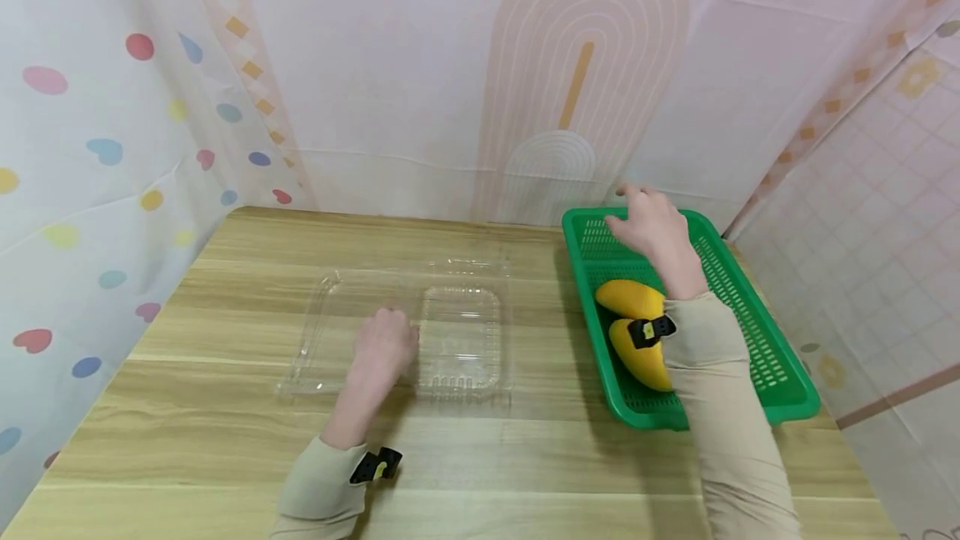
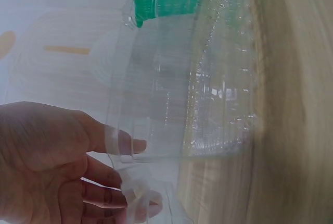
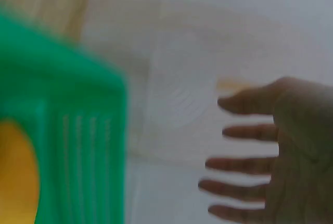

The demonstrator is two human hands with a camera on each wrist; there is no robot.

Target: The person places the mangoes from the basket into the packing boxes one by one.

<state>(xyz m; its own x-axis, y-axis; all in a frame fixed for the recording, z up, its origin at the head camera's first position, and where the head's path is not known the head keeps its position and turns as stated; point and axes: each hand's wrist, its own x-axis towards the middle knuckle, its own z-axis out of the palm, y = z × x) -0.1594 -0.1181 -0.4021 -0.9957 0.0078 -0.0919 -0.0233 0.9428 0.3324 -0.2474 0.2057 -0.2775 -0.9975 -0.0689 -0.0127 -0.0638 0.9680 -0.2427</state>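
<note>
A clear plastic clamshell box (image 1: 459, 340) lies opened out on the table, its lid half on the left. My left hand (image 1: 386, 348) is at its middle edge; in the left wrist view the thumb and fingers of that hand (image 2: 57, 161) pinch the clear plastic (image 2: 208, 94). Above the back part of the green basket (image 1: 600, 357) hangs my right hand (image 1: 652, 227), fingers spread and holding nothing. Two yellow mangoes (image 1: 630, 298) lie in the basket, partly behind the right forearm. The right wrist view shows the right hand (image 3: 281, 151) beside the basket's blurred rim (image 3: 112, 78).
The wooden table (image 1: 247, 448) carries the box at its middle and the basket at its right. A patterned cloth (image 1: 390, 90) hangs behind the table's back edge and along both sides.
</note>
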